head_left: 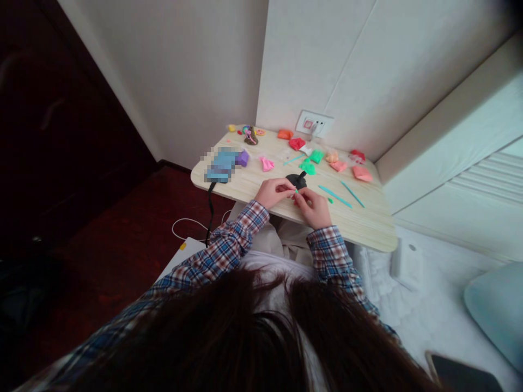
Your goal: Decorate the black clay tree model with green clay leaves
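My left hand (277, 191) and my right hand (314, 208) meet over the front edge of the small wooden table (261, 185). Between their fingertips is a tiny piece of green clay (296, 191), pinched from both sides. A bit of pink shows just below it, too small to make out. Right behind the fingers lies a round black object (297, 181) with a strap-like tab. A small green clay piece (330, 200) rests to the right of my right hand, near a flat blue modelling tool (335, 196).
A second blue tool (352, 194) lies farther right. Packets of clay in red (297, 144), green (316, 157), pink (267, 164) and orange (285, 134) spread across the back. At left are a blurred blue item (223, 165), a purple block (242, 158) and a brown clay figure (251, 137). A wall socket (315, 123) sits behind.
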`<state>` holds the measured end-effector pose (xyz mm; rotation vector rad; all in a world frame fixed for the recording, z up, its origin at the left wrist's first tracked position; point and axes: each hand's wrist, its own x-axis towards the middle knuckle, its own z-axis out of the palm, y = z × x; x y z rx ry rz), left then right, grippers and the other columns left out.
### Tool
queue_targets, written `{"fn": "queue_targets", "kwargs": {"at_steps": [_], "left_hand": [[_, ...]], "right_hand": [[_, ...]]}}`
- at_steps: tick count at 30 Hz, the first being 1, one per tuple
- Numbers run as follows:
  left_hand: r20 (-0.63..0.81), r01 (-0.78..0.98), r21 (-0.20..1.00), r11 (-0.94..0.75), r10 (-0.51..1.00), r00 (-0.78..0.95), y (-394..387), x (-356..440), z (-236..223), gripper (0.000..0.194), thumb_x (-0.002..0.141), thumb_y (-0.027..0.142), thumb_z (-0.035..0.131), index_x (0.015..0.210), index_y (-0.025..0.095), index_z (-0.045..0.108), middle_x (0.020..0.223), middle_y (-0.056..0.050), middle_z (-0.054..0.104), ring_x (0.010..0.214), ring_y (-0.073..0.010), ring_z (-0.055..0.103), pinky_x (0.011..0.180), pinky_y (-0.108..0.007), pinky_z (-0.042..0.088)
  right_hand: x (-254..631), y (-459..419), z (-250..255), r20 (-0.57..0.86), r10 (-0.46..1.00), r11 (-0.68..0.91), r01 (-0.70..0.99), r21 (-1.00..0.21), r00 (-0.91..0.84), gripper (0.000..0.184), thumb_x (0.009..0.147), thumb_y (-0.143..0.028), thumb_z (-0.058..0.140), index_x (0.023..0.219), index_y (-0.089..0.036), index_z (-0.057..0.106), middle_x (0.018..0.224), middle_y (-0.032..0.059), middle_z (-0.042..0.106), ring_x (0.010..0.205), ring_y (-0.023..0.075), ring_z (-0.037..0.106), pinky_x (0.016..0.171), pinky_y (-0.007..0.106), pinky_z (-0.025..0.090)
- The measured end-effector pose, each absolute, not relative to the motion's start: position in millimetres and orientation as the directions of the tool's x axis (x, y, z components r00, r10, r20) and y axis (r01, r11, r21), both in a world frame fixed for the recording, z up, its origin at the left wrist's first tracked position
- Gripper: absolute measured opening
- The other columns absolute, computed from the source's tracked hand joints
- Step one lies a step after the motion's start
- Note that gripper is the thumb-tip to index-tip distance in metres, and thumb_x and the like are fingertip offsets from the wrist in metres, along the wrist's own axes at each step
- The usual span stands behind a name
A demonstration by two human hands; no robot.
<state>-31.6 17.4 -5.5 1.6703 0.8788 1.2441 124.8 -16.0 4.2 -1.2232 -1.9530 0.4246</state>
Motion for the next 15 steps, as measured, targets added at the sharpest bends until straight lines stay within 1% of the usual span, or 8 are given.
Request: {"fn": "queue_targets", "kwargs": {"at_steps": [3,7,15], "left_hand": [[0.36,0.042,0.922,-0.384,0.893,0.269,16.8,-32.0,-4.9,0.01,0.071,0.018,0.066,0.078,0.011,0.068,0.073,-0.003,0.068,0.067,-0.0124,0.063,0.068,-0.024,0.05],[0.345,0.031,0.93,-0.366,0.9,0.266,15.7,-33.1,-4.3,0.014,0.073,0.022,0.066,0.081,0.011,0.067,0.074,-0.004,0.068,0.067,-0.0124,0.063,0.068,-0.025,0.05],[0.306,-0.02,0.949,-0.316,0.902,0.305,13.6,-37.2,0.5,0.017,0.072,0.028,0.067,0.077,0.012,0.066,0.074,-0.004,0.067,0.067,-0.0134,0.063,0.067,-0.026,0.05]], "right_hand": [[125.4,-15.3,3.9,0.434,0.869,0.482,0.602,-0.637,-0.237,0.03,0.088,-0.042,0.044,0.074,-0.02,0.06,0.062,0.0007,0.061,0.059,0.0149,0.055,0.058,0.026,0.04],[126.1,-13.6,2.0,0.431,0.871,0.482,0.588,-0.65,-0.236,0.029,0.088,-0.041,0.045,0.077,-0.02,0.06,0.063,0.0007,0.062,0.059,0.0153,0.056,0.059,0.026,0.041],[126.4,-11.8,0.1,0.444,0.86,0.502,0.571,-0.649,-0.251,0.026,0.086,-0.042,0.049,0.077,-0.021,0.061,0.063,0.0002,0.062,0.058,0.0159,0.057,0.056,0.027,0.043]]}}
